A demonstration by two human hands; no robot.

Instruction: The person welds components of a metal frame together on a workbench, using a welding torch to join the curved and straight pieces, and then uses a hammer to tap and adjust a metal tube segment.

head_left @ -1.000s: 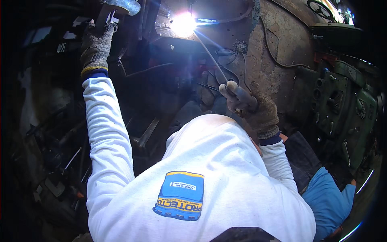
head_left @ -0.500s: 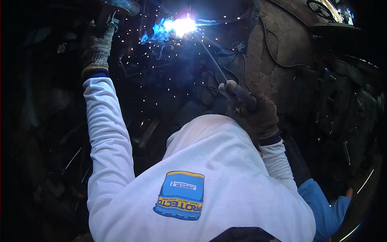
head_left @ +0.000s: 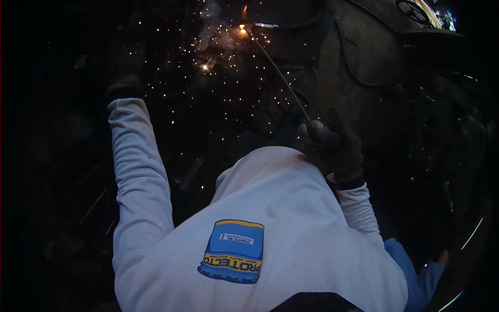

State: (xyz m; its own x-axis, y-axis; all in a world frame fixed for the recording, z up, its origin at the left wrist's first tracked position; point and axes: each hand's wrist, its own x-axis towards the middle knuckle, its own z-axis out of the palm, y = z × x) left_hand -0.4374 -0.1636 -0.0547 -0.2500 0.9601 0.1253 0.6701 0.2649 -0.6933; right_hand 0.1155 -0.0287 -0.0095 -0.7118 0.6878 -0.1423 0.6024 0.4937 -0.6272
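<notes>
My right hand [head_left: 332,148], in a dark work glove, is closed around the lower end of a thin welding rod [head_left: 280,74]. The rod slants up and left to a small orange glow [head_left: 243,29] at its far tip, touching or very close to dark metal. Whatever else sits inside the right glove is hidden. My left hand [head_left: 125,62], also gloved, reaches to the upper left. It is lost in shadow, so its fingers and anything they touch cannot be made out.
Sparks scatter across the dark middle, with a second bright spot [head_left: 208,66] and thin smoke. A large metal plate [head_left: 358,44] stands at the upper right, a cable [head_left: 345,57] running over it. A spoked wheel [head_left: 413,13] is beyond. Blue cloth [head_left: 416,273] shows at lower right.
The glaring blue-white arc has died down to a small orange glow, and the scene has darkened. My right hand has moved slightly down and right with the rod.
</notes>
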